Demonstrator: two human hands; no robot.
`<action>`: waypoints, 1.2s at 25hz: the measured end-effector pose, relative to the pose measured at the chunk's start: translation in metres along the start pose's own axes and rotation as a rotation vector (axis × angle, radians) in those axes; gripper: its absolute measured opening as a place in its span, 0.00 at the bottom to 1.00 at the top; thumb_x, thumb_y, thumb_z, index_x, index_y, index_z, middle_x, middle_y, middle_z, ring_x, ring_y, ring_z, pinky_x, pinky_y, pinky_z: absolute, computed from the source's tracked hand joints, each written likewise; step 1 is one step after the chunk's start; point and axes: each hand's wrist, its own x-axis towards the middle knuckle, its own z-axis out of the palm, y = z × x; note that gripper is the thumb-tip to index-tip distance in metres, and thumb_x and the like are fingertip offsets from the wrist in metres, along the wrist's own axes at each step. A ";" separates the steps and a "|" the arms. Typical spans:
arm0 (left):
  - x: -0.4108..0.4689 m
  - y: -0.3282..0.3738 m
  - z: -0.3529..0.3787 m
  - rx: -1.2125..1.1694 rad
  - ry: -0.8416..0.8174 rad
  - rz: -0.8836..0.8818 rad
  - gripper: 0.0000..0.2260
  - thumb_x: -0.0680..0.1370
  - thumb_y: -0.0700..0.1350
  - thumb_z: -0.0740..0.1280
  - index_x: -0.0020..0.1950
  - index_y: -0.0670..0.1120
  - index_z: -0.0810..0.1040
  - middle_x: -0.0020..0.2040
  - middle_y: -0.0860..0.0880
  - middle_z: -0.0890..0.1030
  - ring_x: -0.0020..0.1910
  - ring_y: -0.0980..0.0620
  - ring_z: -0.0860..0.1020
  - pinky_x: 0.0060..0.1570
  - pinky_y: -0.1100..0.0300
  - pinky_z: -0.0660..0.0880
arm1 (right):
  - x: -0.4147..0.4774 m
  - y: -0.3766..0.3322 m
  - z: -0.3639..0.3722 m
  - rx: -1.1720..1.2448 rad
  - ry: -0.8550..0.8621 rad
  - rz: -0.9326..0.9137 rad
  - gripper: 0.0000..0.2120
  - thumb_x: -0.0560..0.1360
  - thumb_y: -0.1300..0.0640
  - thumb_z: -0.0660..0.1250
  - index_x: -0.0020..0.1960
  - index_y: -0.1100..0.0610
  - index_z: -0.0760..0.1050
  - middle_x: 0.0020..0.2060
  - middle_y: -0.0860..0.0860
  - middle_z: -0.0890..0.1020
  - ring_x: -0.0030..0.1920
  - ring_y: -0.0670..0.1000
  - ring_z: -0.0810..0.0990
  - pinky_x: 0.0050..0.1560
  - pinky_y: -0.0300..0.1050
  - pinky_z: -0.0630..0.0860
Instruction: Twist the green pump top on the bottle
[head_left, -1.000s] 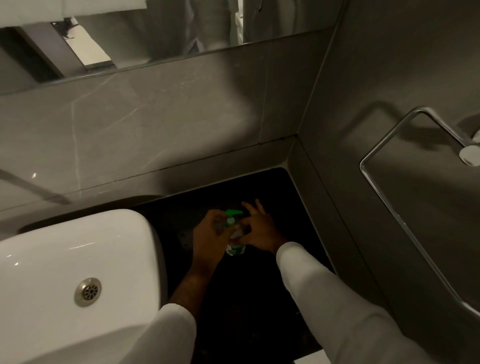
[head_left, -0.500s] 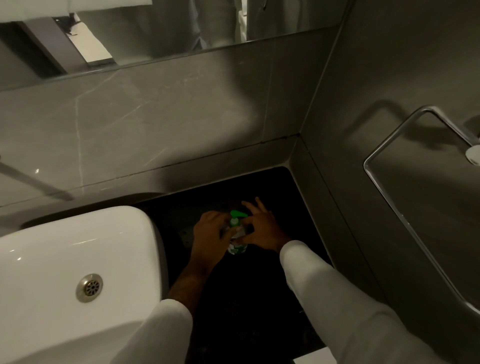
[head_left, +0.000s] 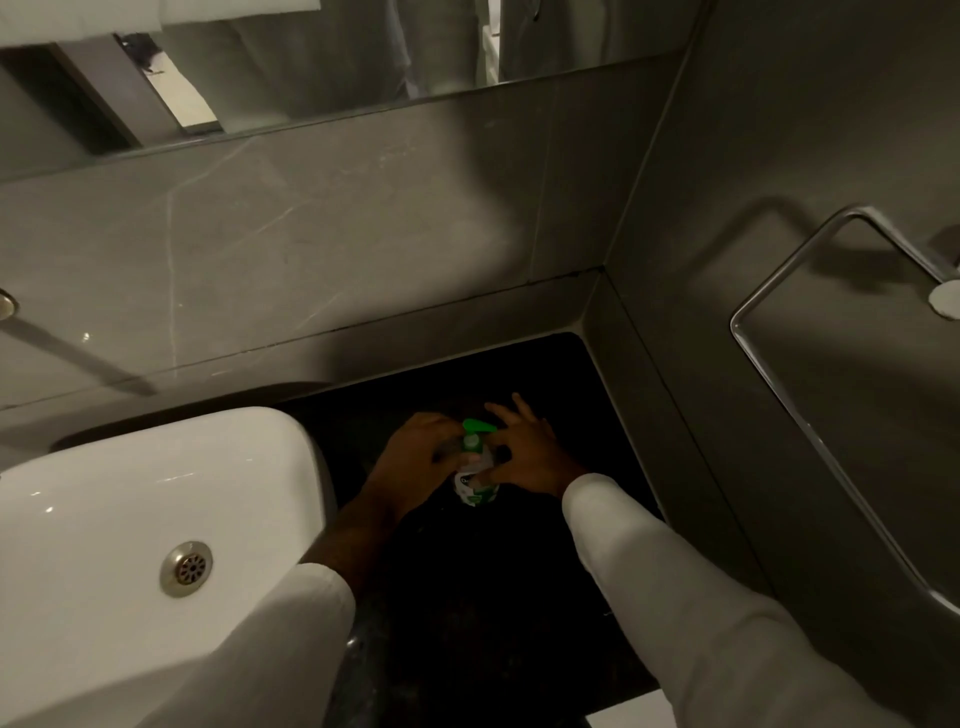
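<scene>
Both hands on the soap pump bottle (head_left: 474, 475), upright on the dark worktop (head_left: 519, 597).
My left hand (head_left: 415, 462) is clamped round the bottle body; my right hand (head_left: 524, 457) pinches it from the other side, outer fingers splayed. White sink (head_left: 130, 493) just beside, left.

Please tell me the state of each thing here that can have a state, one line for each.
Bottle: upright on the dark counter, green pump on top.
Left hand: grips the bottle.
Right hand: thumb and a finger on the bottle, other fingers spread.
Sink: looks dry, drain unplugged.
Towel bar: bare.
</scene>
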 end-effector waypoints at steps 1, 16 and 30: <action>0.003 0.004 -0.009 -0.048 -0.042 -0.034 0.18 0.71 0.48 0.78 0.60 0.47 0.83 0.54 0.48 0.82 0.54 0.51 0.81 0.55 0.60 0.77 | -0.001 -0.001 -0.001 0.003 -0.006 0.001 0.49 0.67 0.40 0.81 0.84 0.48 0.66 0.89 0.46 0.45 0.88 0.64 0.42 0.85 0.69 0.48; 0.061 0.063 -0.069 0.710 -0.525 0.356 0.13 0.77 0.46 0.67 0.58 0.61 0.82 0.61 0.57 0.82 0.61 0.51 0.78 0.58 0.52 0.76 | -0.018 -0.013 -0.005 -0.086 -0.007 -0.109 0.27 0.72 0.42 0.78 0.68 0.51 0.83 0.88 0.44 0.54 0.89 0.58 0.39 0.84 0.69 0.42; 0.036 0.071 -0.063 0.705 -0.558 0.420 0.11 0.76 0.46 0.69 0.55 0.59 0.84 0.61 0.60 0.82 0.61 0.53 0.77 0.60 0.53 0.73 | -0.038 -0.006 0.009 -0.097 0.065 -0.120 0.26 0.73 0.41 0.77 0.69 0.47 0.83 0.87 0.45 0.57 0.89 0.57 0.41 0.84 0.70 0.44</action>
